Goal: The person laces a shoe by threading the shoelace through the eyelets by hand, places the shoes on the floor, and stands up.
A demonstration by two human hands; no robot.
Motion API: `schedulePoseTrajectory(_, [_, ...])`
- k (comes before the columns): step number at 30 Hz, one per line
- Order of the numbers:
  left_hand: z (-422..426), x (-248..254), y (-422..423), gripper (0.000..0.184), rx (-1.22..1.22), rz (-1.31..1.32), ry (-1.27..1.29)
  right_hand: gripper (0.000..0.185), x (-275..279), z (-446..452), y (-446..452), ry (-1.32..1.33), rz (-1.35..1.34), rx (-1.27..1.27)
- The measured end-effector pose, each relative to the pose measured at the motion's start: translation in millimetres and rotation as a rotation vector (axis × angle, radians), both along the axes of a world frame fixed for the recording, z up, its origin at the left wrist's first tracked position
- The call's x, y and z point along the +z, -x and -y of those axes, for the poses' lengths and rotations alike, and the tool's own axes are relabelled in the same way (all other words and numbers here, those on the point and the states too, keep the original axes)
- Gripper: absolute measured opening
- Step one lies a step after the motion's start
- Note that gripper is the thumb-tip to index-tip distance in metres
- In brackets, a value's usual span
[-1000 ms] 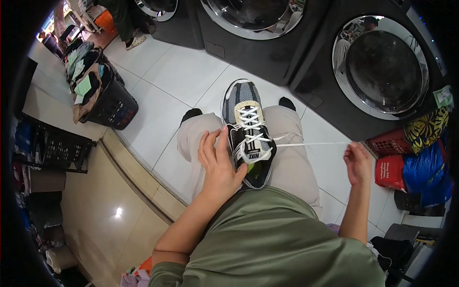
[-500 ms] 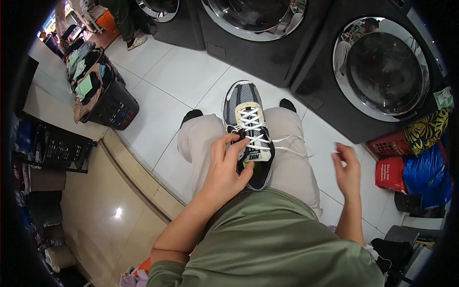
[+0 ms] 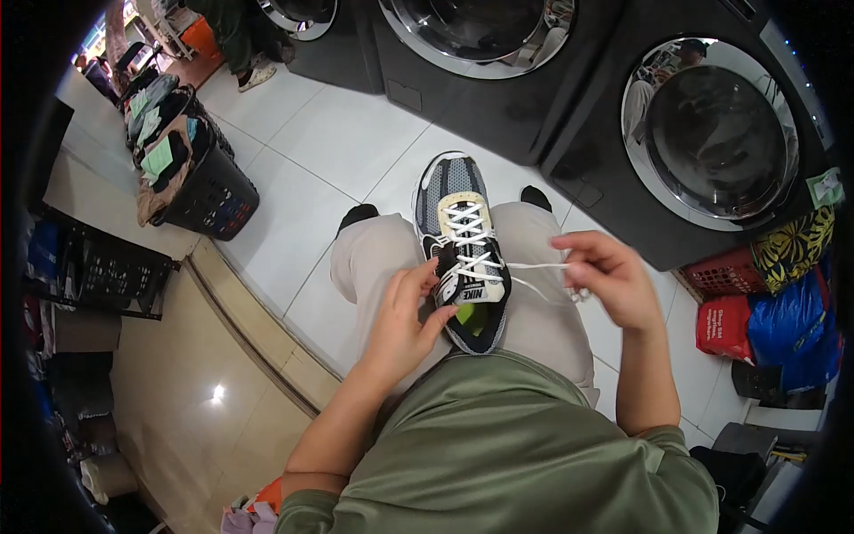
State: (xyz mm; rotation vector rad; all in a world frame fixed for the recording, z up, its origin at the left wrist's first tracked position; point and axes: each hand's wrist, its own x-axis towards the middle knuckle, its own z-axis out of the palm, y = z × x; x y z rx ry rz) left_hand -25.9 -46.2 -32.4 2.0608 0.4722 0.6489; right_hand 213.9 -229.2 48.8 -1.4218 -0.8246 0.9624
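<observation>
A grey, black and cream sneaker [image 3: 455, 182] rests on my lap between my thighs, its toe pointing away from me. White shoelaces [image 3: 471, 240] criss-cross its front, and something yellow-green [image 3: 470, 318] shows inside the opening. My left hand [image 3: 405, 316] grips the left side of the sneaker near the collar, thumb by the tongue and fingers along the outside. To the right, my right hand [image 3: 614, 274] pinches a shoelace, drawn nearly straight from the top eyelets. Another loose stretch of lace droops below it over my right thigh.
Dark front-loading machines [image 3: 569, 160] line the far side. A black laundry basket [image 3: 213, 191] heaped with clothes stands at the left on the tiles. Red and blue bags [image 3: 783, 325] sit at the right by a red basket [image 3: 722, 271]. Another person's leg [image 3: 236, 44] shows at the back.
My right hand has come in from the right and taken hold of a shoelace, pulling it taut. My left hand has shifted slightly left, from the tongue to the sneaker's side.
</observation>
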Motion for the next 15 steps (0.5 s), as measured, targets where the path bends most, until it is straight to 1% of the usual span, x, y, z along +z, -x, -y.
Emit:
schedulePoseTrajectory(1, [-1,-4,0,0.061,0.018,0.033,0.039,0.026,3,12,-9,-0.046,-0.037,-0.015])
schedulePoseTrajectory(2, [0,-5,0,0.059,0.030,0.029,0.023,0.023,7,23,-18,-0.093,-0.071,-0.028])
schedulePoseTrajectory(4, [3,1,-3,0.054,0.061,0.022,-0.012,0.019,10,53,-32,-0.274,-0.147,0.047])
schedulePoseTrajectory(6, [5,7,-8,0.049,0.097,0.022,-0.107,0.020,16,80,-44,-0.491,-0.171,0.194])
schedulePoseTrajectory(7, [6,8,-8,0.046,0.114,0.016,-0.155,0.016,23,97,-50,-0.520,-0.172,0.209])
schedulePoseTrajectory(9, [8,2,-9,0.039,0.145,0.068,-0.148,0.012,37,112,-49,-0.662,-0.252,0.247])
schedulePoseTrajectory(11, [11,-1,-11,0.034,0.167,0.114,-0.162,0.017,44,122,-46,-0.780,-0.311,0.161])
schedulePoseTrajectory(14, [13,-1,-11,0.027,0.192,0.152,-0.194,0.016,50,101,-28,-0.813,-0.144,0.011])
schedulePoseTrajectory(15, [12,-1,-11,0.025,0.198,0.153,-0.190,0.022,61,92,-29,-0.740,-0.153,0.163])
